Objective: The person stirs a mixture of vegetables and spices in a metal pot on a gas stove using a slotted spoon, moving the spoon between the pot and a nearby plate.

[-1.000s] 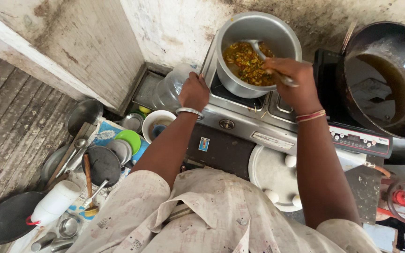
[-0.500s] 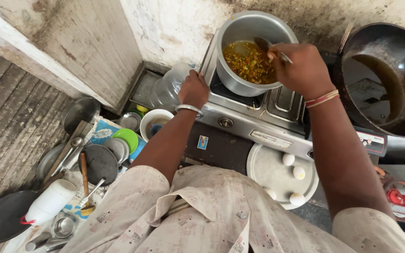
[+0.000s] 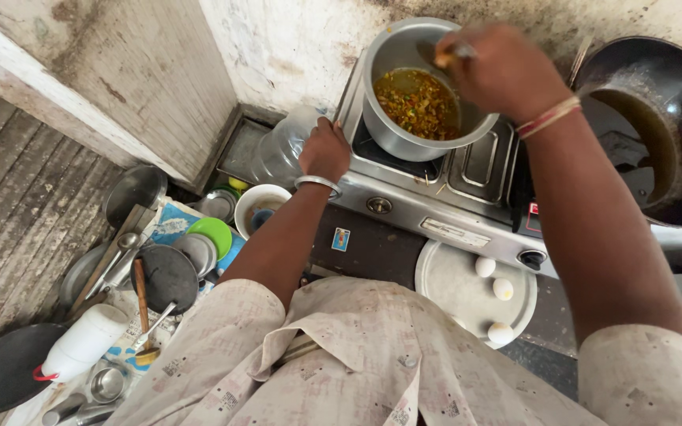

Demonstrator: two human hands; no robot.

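Raised over the pot (image 3: 404, 130), right hand (image 3: 503, 71) – fingers gripping spoon (image 3: 436, 57) – handle pointing right.

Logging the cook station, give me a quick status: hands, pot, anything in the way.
Right hand over pot, gripping spoon. Left hand resting on stove edge. Pot holds yellow-green mix. Nothing blocking; wok beside.

The pot (image 3: 404, 95) and stove (image 3: 428, 197) are showing dull, brushed metal; the wok (image 3: 657, 134) is looking dark and greasy-glossy; the shirt (image 3: 372, 363) is wrinkling as stained, matt cloth; the wall (image 3: 278, 47) is looking rough.
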